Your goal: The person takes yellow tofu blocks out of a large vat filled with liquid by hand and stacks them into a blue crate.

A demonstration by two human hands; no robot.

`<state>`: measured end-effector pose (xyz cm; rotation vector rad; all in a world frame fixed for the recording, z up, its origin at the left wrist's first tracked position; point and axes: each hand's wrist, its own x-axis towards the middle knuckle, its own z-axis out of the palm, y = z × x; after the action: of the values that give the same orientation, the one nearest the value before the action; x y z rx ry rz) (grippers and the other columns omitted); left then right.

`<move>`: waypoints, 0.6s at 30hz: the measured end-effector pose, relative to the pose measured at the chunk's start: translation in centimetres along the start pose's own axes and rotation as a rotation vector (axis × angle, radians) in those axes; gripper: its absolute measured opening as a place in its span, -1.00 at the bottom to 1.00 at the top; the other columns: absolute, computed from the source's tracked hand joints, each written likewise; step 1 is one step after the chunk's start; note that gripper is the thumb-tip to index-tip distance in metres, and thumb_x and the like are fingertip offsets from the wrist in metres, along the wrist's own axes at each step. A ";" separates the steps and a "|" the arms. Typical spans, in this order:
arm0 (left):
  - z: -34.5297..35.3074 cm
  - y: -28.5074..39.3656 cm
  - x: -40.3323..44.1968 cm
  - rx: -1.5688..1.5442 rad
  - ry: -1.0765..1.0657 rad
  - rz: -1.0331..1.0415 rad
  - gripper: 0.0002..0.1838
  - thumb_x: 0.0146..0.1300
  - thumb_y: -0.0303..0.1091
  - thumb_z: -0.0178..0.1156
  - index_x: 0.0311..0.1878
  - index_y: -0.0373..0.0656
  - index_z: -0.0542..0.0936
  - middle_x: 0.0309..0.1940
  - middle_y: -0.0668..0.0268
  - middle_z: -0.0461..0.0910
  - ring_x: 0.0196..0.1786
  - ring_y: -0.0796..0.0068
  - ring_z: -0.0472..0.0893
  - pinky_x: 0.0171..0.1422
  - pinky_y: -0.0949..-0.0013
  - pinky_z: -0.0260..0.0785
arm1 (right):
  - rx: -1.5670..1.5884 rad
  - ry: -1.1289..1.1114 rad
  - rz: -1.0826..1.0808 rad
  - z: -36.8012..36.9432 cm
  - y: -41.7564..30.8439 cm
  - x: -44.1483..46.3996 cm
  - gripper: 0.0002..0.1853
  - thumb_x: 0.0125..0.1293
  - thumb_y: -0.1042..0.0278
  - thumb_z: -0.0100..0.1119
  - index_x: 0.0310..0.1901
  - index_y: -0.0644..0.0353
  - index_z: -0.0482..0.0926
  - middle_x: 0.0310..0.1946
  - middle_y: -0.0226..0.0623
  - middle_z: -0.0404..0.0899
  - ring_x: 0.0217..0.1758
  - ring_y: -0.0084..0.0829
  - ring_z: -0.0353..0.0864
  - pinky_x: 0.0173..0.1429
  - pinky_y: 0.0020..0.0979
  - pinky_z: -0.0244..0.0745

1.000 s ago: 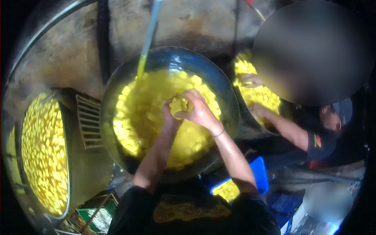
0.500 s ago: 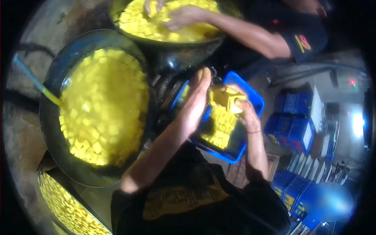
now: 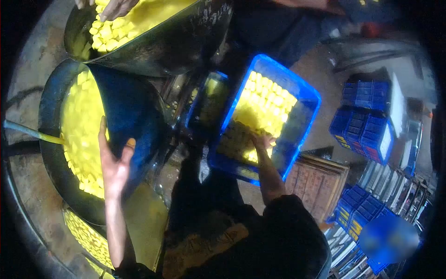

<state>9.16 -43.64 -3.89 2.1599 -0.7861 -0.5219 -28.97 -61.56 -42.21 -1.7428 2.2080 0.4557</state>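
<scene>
My left hand (image 3: 114, 168) is over the right rim of the large dark wok (image 3: 52, 153), fingers apart and holding nothing. Yellow blocks (image 3: 83, 135) fill the wok's middle, and a pale blue and yellow stick (image 3: 35, 132) leans in from the left. My right hand (image 3: 262, 140) reaches down into the blue crate (image 3: 309, 97) and touches the yellow blocks (image 3: 260, 100) lined up in rows there. Its fingers are partly hidden, so I cannot tell whether they grip a block.
A co-worker's hand (image 3: 118, 8) is at a second vat (image 3: 186, 42) of yellow blocks, upper left. A smaller blue container (image 3: 211, 100) stands left of the crate. A wooden board (image 3: 318, 183) and stacked blue crates (image 3: 364, 128) are at right. More blocks (image 3: 88, 237) lie lower left.
The view has turned towards the blue crate. My right hand has gone down into the crate from above it. My left hand has moved left, away from the crate, to the wok's rim.
</scene>
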 end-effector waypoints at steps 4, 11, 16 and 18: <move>-0.5 0.3 -0.2 -0.078 0.018 -0.048 -0.16 0.09 -0.44 0.22 0.43 -0.23 0.05 0.43 0.01 0.05 0.46 0.22 0.07 0.50 0.25 -0.08 | -0.008 -0.207 -0.683 -1.9 2.6 3.3 -0.31 0.12 -0.40 0.01 0.19 -0.14 0.42 0.20 -0.03 0.40 0.30 0.05 0.27 0.28 -0.03 0.26; -2.4 -0.1 -0.1 -0.394 -0.011 -0.143 -0.17 0.23 -0.22 0.23 0.47 -0.11 0.01 0.42 0.08 0.09 0.36 0.17 0.28 0.37 0.22 0.18 | 0.104 -0.378 -1.015 3.8 0.8 8.9 -0.79 0.33 0.26 0.08 -0.08 0.12 0.58 -0.15 -0.21 0.62 -0.06 -0.32 0.58 0.03 -0.34 0.47; -11.1 -3.2 -0.2 -0.389 0.224 -0.168 -0.22 0.28 -0.21 0.17 0.46 -0.13 0.02 0.36 0.12 0.21 0.29 0.21 0.38 0.30 0.24 0.26 | 0.047 -0.400 -0.713 -2.0 -1.3 4.4 -0.81 0.30 0.36 0.12 -0.09 0.20 0.56 -0.20 -0.27 0.61 -0.13 -0.42 0.56 -0.02 -0.40 0.47; -15.2 -5.7 -1.1 -0.366 0.312 -0.190 -0.25 0.26 -0.16 0.18 0.42 -0.18 0.08 0.32 0.10 0.27 0.23 0.24 0.43 0.27 0.26 0.30 | 0.242 -0.377 -0.733 -5.3 -3.1 3.0 -0.81 0.29 0.40 0.14 -0.10 0.23 0.55 -0.22 -0.30 0.61 -0.16 -0.46 0.55 -0.04 -0.43 0.47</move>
<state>19.25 -32.00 1.32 1.9159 -0.2892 -0.3761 -26.78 -67.12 -38.81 -1.9648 1.1993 0.2853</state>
